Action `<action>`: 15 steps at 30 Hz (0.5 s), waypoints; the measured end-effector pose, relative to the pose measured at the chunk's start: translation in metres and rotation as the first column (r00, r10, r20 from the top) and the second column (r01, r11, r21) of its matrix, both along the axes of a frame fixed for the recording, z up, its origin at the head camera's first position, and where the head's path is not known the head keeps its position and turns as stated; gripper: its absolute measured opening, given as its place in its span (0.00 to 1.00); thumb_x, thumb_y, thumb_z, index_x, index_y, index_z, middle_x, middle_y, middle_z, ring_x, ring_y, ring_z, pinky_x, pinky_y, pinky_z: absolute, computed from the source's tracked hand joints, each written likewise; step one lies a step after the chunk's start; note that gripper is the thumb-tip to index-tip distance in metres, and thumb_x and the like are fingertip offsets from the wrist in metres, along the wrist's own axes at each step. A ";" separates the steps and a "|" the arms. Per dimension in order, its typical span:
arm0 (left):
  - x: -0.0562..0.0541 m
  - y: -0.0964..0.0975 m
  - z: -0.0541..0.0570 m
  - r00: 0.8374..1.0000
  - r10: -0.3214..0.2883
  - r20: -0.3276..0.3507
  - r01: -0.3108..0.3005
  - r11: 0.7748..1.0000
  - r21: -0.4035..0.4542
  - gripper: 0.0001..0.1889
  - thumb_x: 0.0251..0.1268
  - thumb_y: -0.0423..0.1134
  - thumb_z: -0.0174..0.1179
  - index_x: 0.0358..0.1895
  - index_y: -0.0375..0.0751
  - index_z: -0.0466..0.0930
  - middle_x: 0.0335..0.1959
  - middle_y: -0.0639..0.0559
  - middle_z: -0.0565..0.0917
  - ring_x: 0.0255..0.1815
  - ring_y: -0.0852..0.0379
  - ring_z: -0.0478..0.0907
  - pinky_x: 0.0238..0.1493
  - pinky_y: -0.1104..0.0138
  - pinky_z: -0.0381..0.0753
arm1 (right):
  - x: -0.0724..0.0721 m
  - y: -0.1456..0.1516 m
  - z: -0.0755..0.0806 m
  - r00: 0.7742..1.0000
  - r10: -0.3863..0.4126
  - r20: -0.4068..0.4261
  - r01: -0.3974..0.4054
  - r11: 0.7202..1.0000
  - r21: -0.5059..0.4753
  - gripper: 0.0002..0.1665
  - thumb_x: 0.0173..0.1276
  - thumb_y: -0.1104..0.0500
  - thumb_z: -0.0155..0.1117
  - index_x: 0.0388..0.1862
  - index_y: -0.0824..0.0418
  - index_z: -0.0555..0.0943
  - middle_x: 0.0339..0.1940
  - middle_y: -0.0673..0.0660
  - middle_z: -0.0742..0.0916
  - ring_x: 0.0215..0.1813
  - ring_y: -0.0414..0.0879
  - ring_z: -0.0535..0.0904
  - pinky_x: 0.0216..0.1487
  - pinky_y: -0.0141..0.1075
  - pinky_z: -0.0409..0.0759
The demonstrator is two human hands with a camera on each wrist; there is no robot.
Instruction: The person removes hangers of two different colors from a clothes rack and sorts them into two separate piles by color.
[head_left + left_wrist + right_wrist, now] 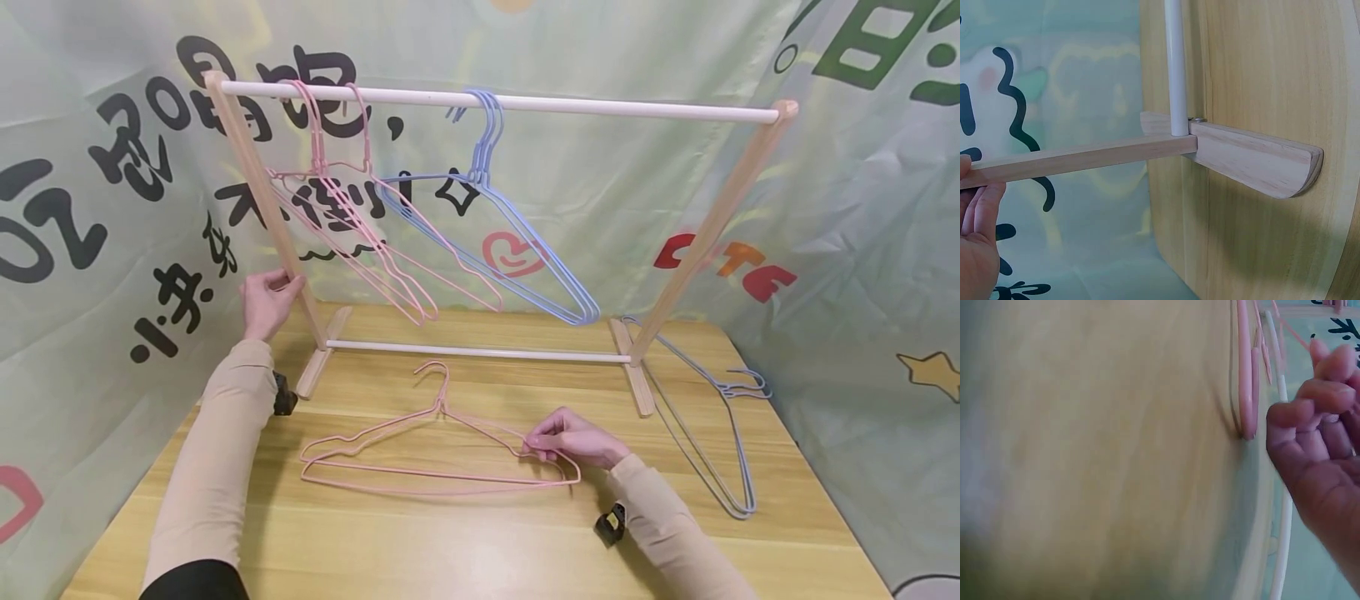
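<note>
Head view: the left upright (262, 196) of a wooden rack is gripped partway down by the left hand (268, 304), thumb and fingers drawn in around it; some fingertips are hidden behind the wood. Near the right end of the pink hangers (441, 404), which lie overlapped on the wooden table (420, 550) in front of the rack, the wire is pinched by the right hand (573, 437). Part of that wire is covered by the fingers; the exact count is hard to make out. On the white top rail (637, 106), hung pink hangers (321, 162) are seen at left and blue hangers (478, 171) near the middle, both bunched, the hooks overlapping. Grey-blue hangers (727, 389) are seen on the table at right, partly hidden by the rack's right leg. Both sleeves are cut off by the frame.

Left wrist view: only part of the left hand is shown, cut off at the left edge, the upright held between thumb and fingers. The wooden foot (1254, 159) is seen whole.

Right wrist view: fingers are seen curled, a thin pink wire reaching the fingertips. The hangers are cut off at the top; much of the table is blurred.
</note>
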State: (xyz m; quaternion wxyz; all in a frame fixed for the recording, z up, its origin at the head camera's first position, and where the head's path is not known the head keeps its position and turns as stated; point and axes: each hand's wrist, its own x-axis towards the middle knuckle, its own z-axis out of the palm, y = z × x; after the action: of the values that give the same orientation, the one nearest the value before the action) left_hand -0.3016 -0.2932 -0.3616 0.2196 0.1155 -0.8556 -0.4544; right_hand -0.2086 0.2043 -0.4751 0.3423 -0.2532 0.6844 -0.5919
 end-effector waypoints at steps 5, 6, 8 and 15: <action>0.000 0.000 0.000 1.000 -0.009 0.002 0.009 1.000 0.007 0.21 0.70 0.43 0.62 0.60 0.34 0.81 0.56 0.35 0.84 0.61 0.39 0.82 0.67 0.52 0.77 | 0.002 0.000 0.005 0.990 -0.048 -0.129 0.067 0.987 0.144 0.17 0.73 0.64 0.60 0.48 0.80 0.82 0.36 0.61 0.92 0.30 0.34 0.78 0.33 0.23 0.73; 0.000 0.000 0.000 1.000 -0.010 0.002 0.010 1.000 0.005 0.21 0.70 0.43 0.61 0.60 0.34 0.81 0.56 0.35 0.84 0.61 0.39 0.82 0.67 0.52 0.77 | 0.003 0.000 0.006 0.984 -0.056 -0.168 0.085 0.981 0.172 0.16 0.72 0.64 0.60 0.48 0.78 0.83 0.39 0.64 0.92 0.32 0.34 0.79 0.34 0.24 0.74; 0.000 0.000 0.000 1.000 -0.007 -0.001 0.007 1.000 0.002 0.21 0.70 0.43 0.62 0.59 0.34 0.82 0.55 0.35 0.84 0.61 0.39 0.82 0.68 0.53 0.76 | 0.004 0.001 0.009 0.971 -0.066 -0.232 0.118 0.969 0.215 0.15 0.72 0.63 0.61 0.47 0.75 0.85 0.43 0.69 0.91 0.33 0.36 0.79 0.33 0.25 0.73; 0.001 -0.001 0.000 1.000 -0.011 -0.015 0.011 1.000 0.005 0.20 0.68 0.42 0.63 0.58 0.34 0.83 0.54 0.35 0.84 0.62 0.41 0.81 0.70 0.56 0.74 | -0.001 0.015 0.029 0.937 -0.144 -0.318 0.222 0.948 0.226 0.18 0.73 0.61 0.60 0.52 0.75 0.82 0.51 0.74 0.87 0.43 0.46 0.84 0.45 0.35 0.83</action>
State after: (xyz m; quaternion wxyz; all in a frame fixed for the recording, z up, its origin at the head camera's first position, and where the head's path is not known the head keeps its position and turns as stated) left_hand -0.3001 -0.2942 -0.3615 0.2233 0.1077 -0.8534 -0.4586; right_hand -0.2098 0.2191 -0.4462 0.2084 -0.2273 0.8200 -0.4823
